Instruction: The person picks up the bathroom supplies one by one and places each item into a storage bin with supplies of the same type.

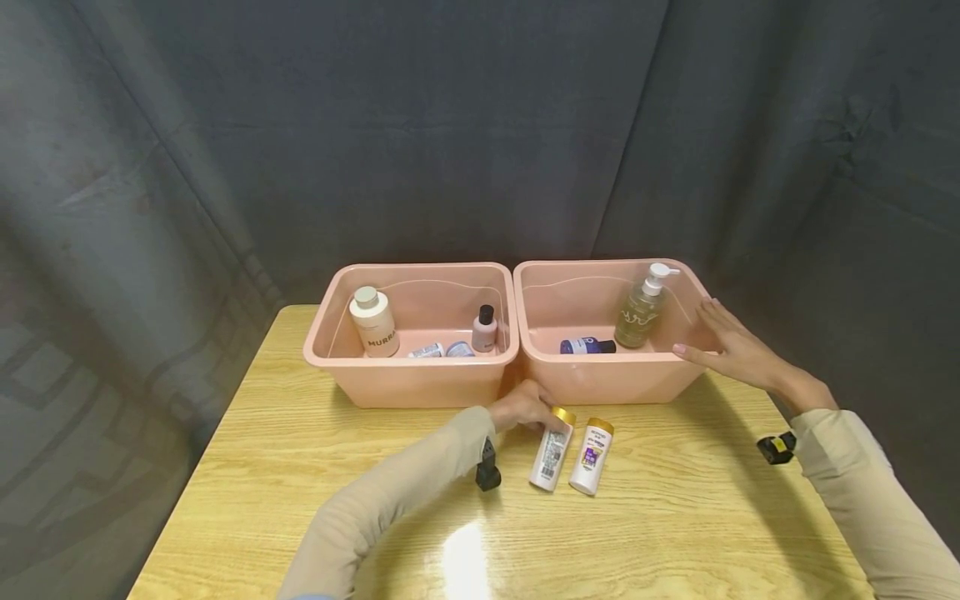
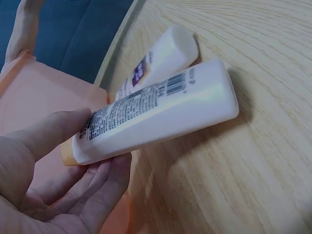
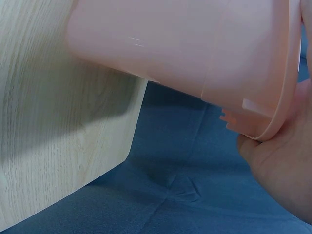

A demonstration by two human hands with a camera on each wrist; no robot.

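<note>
Your left hand (image 1: 525,408) grips a white squeeze bottle (image 1: 551,450) near its gold cap, thumb on top and fingers curled beneath, as the left wrist view shows (image 2: 156,114). The bottle lies on the wooden table (image 1: 300,467), its flat bottom end pointing back toward you. Just beside it, on the side away from your left arm, lies a second white bottle (image 1: 592,457) with a purple label and a gold cap; the two run almost parallel and look to be touching or nearly so.

Your right hand (image 1: 731,350) rests with straight, spread fingers on the outer rim of the right pink tub (image 1: 600,379); it holds nothing. From the right wrist view the palm (image 3: 282,170) sits against the tub's lip (image 3: 273,126), which overhangs the table edge there.

Directly beyond your left hand's knuckles stand both tubs, side by side and touching. The left pink tub (image 1: 405,383) holds a cream bottle with a round cap (image 1: 372,322), a small pink bottle with a black cap (image 1: 484,329) and two small items lying flat that are too small to make out. The right tub, beside your right hand's fingertips, holds an upright clear pump bottle (image 1: 641,308) and a dark purple bottle (image 1: 587,345) lying on its side.

The tubs are smooth, matte plastic with rounded corners and rolled rims. The table is glossy, pale wood grain. A dark fabric backdrop (image 1: 480,125) hangs behind.
</note>
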